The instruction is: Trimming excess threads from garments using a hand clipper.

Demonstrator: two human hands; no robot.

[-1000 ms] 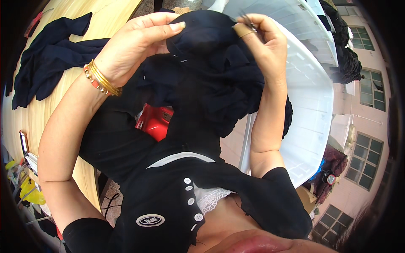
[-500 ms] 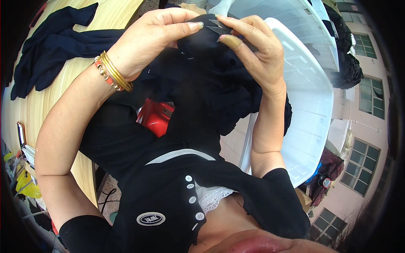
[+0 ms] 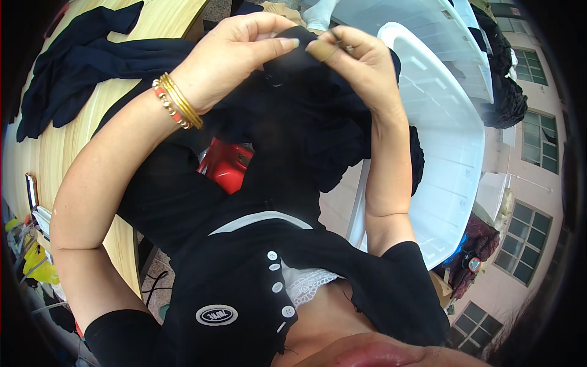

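Two hands meet at the top of one soft, dark garment (image 3: 306, 116), and that cloth is what I judge first: it is thin and limp, light enough to hang from fingertips, and it will slump and fold wherever I let go. Nothing about it looks fragile or slippery, so I think a firm pinch near the edge I am working on is the place to take hold, with the rest left to drape down over my lap.

Far left, more dark cloth (image 3: 79, 67) lies loose on the wooden table (image 3: 73, 147), well apart from what I hold. My left hand (image 3: 235, 58) comes next, raised in front of me with the wrist bent and gold bangles (image 3: 177, 101) round it; thumb and fingers are pressed together on a fold of the garment, keeping it taut. Below it, between my arms, something red (image 3: 226, 165) shows through under the hanging cloth; I cannot tell what it is.

My right hand (image 3: 358, 70) sits just beside the left, almost touching it, forearm upright. Its thumb and forefinger are nipped shut on something small and thin at the cloth's edge, possibly a needle, too small to be sure of. Right of that arm stands a white plastic tub (image 3: 452, 140).
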